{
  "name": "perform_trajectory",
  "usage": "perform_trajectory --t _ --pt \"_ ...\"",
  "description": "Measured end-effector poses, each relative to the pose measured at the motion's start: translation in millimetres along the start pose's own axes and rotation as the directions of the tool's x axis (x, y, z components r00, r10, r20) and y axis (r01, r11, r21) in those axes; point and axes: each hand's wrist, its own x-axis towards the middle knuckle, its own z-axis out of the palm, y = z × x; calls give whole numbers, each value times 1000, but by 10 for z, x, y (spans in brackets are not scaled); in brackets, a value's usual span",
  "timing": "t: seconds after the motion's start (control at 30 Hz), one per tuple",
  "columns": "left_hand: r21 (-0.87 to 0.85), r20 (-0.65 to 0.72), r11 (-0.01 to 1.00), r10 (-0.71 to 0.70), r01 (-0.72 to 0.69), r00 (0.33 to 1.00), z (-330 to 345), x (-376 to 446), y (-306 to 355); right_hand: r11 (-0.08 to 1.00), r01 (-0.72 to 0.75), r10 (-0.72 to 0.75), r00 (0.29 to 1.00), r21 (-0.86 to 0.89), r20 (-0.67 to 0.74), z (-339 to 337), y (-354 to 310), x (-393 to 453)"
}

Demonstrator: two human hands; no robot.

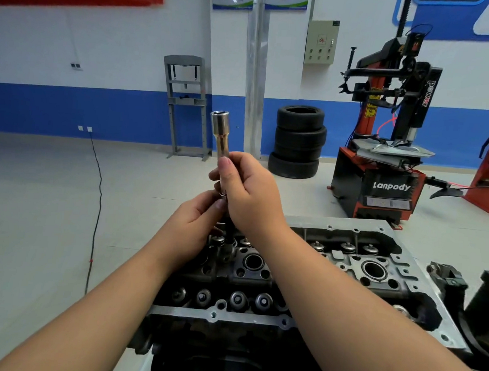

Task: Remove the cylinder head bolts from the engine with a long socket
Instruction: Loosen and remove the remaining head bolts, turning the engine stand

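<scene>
The right hand (245, 191) is curled round the lower part of a long, shiny chrome socket (222, 137), thumb laid along its near side, holding it upright with its open end at the top, well above the engine. The left hand (194, 225) sits just below and to the left, its fingertips pinching at the bottom end of the socket, where a dark, slim shaft (229, 236) runs down from between the two hands toward the engine. What that shaft is, and whether it is joined to the socket, cannot be told, because the hands cover the joint.

Below the hands lies the grey and black metal cylinder head (347, 268) of the engine, open on top, with round spring caps in rows along its near and far sides and two large round bores along the middle. The foot of the dark shaft stands at the left end of the middle row, beside the left bore.

Far behind, on the pale floor, a stack of black rubber tyres (298, 142) stands against the blue and white wall. To its right is a red and black tyre-changing machine (384, 154) lettered "Lanpody", and to its left a grey steel press frame (186, 106). A thin black cable (97, 204) trails across the floor on the left.
</scene>
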Motion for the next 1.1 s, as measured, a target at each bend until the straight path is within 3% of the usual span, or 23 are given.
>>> perform_trajectory --t 0.23,0.4,0.6,0.77,0.9,1.1 --pt "-3 -45 999 35 -36 998 -16 12 -13 997 41 -42 999 -58 -24 12 4 -18" --pt "-17 15 1000 9 -9 1000 0 -2 -5 998 1 -2 1000 -57 -17 -12 6 3" --pt "-2 -35 999 39 -39 999 -3 3 4 1000 -16 16 1000 -23 6 -1 -17 -11" --pt "-7 -39 999 39 -40 998 10 1 1 999 15 -18 997 -41 -75 -11 -15 -9" --pt "-24 34 1000 4 -3 999 3 -1 -12 999 -40 40 999 -1 3 -21 -32 7" --pt "-22 -29 1000 20 -21 999 -27 24 -39 998 -42 40 998 56 41 -16 -47 -10"
